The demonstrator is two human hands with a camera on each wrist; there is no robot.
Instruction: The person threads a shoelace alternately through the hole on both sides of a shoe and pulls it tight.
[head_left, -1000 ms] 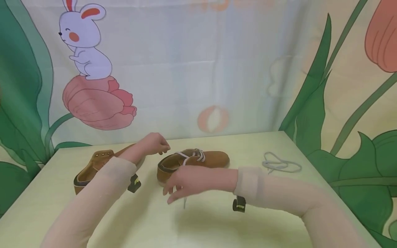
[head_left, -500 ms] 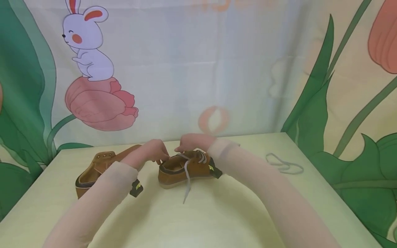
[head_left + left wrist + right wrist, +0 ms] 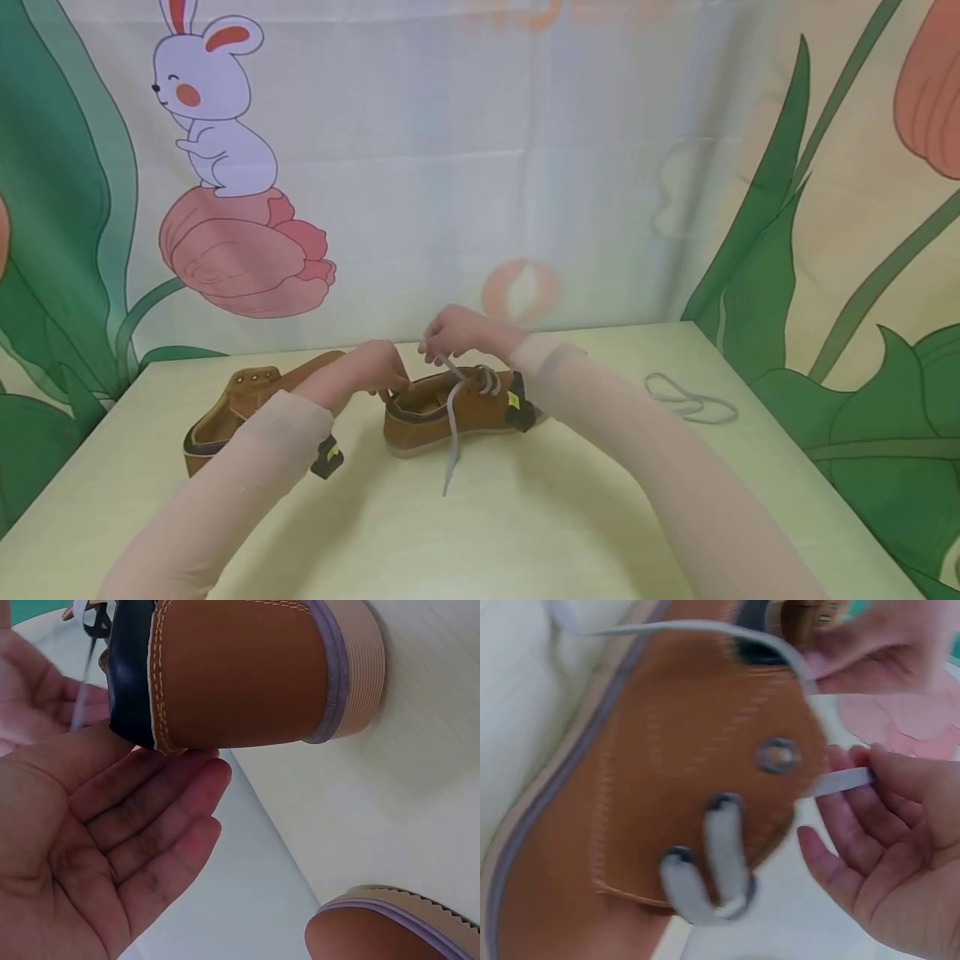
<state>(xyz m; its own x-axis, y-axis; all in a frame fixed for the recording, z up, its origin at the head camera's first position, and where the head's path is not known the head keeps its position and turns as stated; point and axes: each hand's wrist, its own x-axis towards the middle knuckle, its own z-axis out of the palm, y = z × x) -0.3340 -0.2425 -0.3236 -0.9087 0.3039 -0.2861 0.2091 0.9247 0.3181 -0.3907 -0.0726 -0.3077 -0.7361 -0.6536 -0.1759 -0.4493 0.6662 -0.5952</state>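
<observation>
A brown lace-up shoe (image 3: 483, 408) stands on the table, toe to the right. My left hand (image 3: 373, 367) grips its heel collar; in the left wrist view the thumb lies over the dark padded rim and the fingers are under the heel (image 3: 240, 675). Above the shoe's opening, my right hand (image 3: 457, 332) pinches one end of a grey shoelace (image 3: 840, 781) between thumb and fingers. The lace's other end (image 3: 452, 417) hangs over the near side onto the table. In the right wrist view, lace loops pass through the lower eyelets, and an upper eyelet (image 3: 778, 754) has no lace in it.
A second brown shoe (image 3: 213, 417), its visible eyelets unlaced, stands to the left, partly behind my left forearm. A loose grey lace (image 3: 701, 408) lies coiled at the right. The table (image 3: 465, 550) meets a printed curtain (image 3: 420, 208) at the back.
My right hand has moved from the shoe's near side to above its far side and now lifts a lace end. My left hand has come down onto the heel collar.
</observation>
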